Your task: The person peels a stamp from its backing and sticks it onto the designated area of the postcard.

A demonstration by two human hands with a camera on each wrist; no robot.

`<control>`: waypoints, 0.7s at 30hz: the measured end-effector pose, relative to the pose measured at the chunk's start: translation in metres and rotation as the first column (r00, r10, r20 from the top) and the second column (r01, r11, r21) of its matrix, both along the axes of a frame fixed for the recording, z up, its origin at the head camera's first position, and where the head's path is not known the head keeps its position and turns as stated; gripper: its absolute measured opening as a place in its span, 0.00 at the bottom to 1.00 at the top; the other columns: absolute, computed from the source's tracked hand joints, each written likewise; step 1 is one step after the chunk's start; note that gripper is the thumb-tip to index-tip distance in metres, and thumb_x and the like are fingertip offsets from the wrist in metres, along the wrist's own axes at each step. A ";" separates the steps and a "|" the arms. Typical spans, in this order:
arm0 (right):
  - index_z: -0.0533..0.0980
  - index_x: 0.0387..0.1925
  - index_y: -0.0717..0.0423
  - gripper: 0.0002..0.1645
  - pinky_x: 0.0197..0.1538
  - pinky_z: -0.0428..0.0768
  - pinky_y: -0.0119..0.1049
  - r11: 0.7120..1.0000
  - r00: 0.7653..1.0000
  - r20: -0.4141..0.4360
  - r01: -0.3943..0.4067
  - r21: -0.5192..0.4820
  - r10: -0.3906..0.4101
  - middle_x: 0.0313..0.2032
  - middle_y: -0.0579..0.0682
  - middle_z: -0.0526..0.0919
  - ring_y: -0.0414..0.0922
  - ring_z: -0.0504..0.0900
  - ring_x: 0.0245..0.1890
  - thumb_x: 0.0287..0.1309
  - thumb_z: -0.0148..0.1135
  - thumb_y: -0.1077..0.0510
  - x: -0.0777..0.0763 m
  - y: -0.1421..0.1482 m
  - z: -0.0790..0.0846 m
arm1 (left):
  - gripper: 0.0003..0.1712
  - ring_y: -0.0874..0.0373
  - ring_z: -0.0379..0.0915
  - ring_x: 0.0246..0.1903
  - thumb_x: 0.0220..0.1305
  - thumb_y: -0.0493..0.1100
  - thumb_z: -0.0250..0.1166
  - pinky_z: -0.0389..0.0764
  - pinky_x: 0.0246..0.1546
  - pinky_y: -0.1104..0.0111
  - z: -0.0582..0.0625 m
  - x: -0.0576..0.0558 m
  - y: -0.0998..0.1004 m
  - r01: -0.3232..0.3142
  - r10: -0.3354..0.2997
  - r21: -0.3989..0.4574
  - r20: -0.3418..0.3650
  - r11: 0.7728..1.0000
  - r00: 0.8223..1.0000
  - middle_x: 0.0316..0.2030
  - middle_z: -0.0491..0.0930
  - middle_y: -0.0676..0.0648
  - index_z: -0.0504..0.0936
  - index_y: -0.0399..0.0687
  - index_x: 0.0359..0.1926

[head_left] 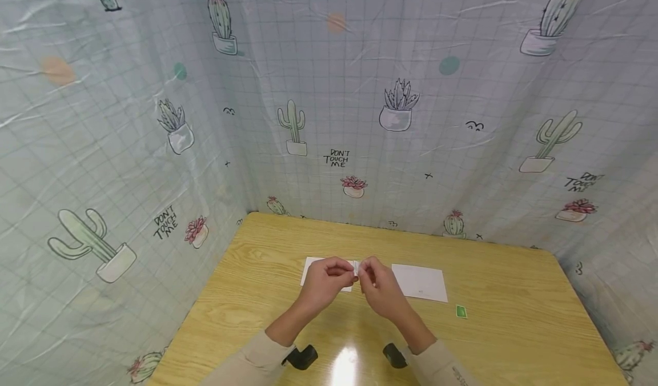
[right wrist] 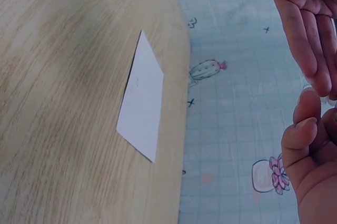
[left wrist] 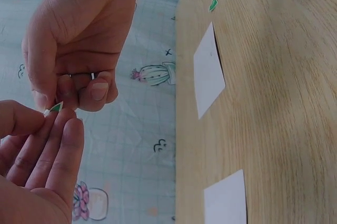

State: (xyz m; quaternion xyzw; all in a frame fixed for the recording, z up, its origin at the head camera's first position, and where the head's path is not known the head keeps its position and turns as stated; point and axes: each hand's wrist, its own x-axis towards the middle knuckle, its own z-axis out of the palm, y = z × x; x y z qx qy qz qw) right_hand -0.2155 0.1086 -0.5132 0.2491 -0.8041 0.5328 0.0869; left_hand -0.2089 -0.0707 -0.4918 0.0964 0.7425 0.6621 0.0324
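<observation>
A small green-and-white sticker (left wrist: 57, 107) is held between the fingertips of both hands above the table. My left hand (head_left: 323, 285) pinches it between thumb and forefinger, its other fingers stretched out below in the left wrist view. From the other side my right hand (head_left: 381, 290) pinches its edge, with the remaining fingers curled in. In the right wrist view the fingers mostly hide the piece. Behind and partly under the left hand lies one white card (head_left: 311, 265). Another white card (head_left: 420, 282) lies just beyond the right hand.
A second small green sticker (head_left: 461, 312) lies on the wooden table (head_left: 247, 300), right of the right-hand card. Cactus-printed curtains (head_left: 329, 89) enclose the back and sides of the table. Black wrist mounts (head_left: 302, 357) sit at both sleeves.
</observation>
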 end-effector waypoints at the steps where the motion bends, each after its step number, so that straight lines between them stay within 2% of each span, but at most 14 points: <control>1: 0.72 0.38 0.58 0.05 0.23 0.74 0.29 1.000 1.000 0.001 -0.003 -0.003 0.003 0.22 0.43 0.73 0.30 0.69 0.21 0.74 0.55 0.67 0.000 0.000 0.000 | 0.07 0.43 0.90 0.43 0.68 0.36 0.69 0.90 0.41 0.69 0.000 0.000 0.000 -0.001 0.001 -0.003 -0.005 1.000 1.000 0.40 0.90 0.35 0.88 0.35 0.42; 9: 0.72 0.38 0.58 0.06 0.25 0.75 0.29 1.000 0.998 0.070 0.001 -0.011 0.000 0.23 0.45 0.73 0.33 0.71 0.21 0.76 0.54 0.65 -0.001 0.002 0.000 | 0.08 0.42 0.90 0.43 0.67 0.36 0.69 0.90 0.42 0.69 0.001 0.000 0.000 -0.007 0.007 0.014 0.012 1.000 1.000 0.40 0.90 0.34 0.87 0.34 0.43; 21: 0.72 0.39 0.58 0.05 0.25 0.74 0.29 1.000 0.995 0.098 0.014 -0.001 -0.014 0.23 0.48 0.75 0.34 0.72 0.22 0.77 0.53 0.64 -0.001 0.005 0.001 | 0.08 0.44 0.90 0.41 0.67 0.36 0.70 0.89 0.39 0.71 0.002 0.001 -0.001 -0.008 0.008 -0.004 0.012 1.000 1.000 0.40 0.90 0.35 0.87 0.34 0.43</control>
